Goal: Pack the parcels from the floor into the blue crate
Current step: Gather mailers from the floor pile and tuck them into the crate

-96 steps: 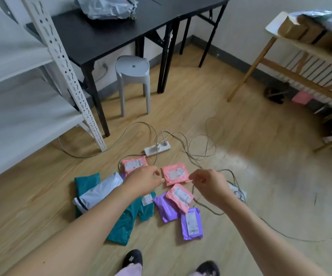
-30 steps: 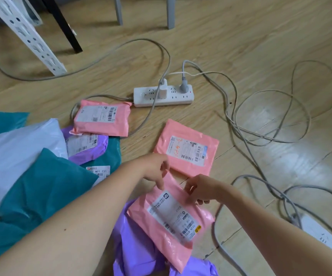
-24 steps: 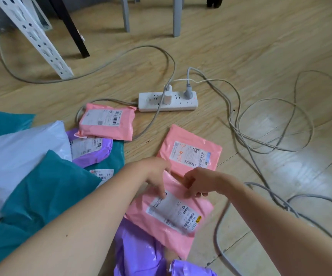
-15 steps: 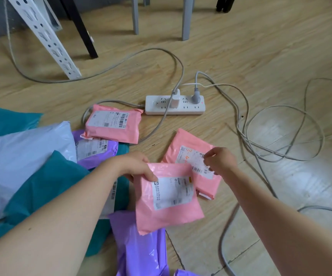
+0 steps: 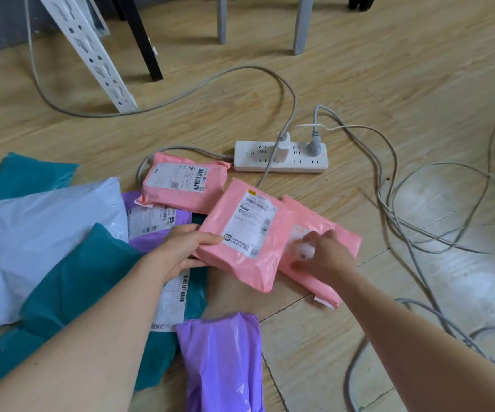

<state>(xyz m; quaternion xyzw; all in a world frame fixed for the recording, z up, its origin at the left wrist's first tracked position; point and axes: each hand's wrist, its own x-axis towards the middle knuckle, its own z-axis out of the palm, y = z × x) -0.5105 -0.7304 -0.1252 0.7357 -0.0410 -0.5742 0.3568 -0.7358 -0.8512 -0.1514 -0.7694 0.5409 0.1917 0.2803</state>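
— Parcels lie on the floor all round our hands. Our left hand [image 5: 186, 248] grips one pink parcel [image 5: 246, 230] by its near edge.
— And our right hand [image 5: 326, 260]?
— It rests on a second pink parcel [image 5: 341, 236], just right of the first. The fingertips are blurred, so we cannot tell if it has a hold.
— Then we judge we are gathering. Next we need a sure pinch there, a lift, and a turn toward the blue crate, which we cannot see.
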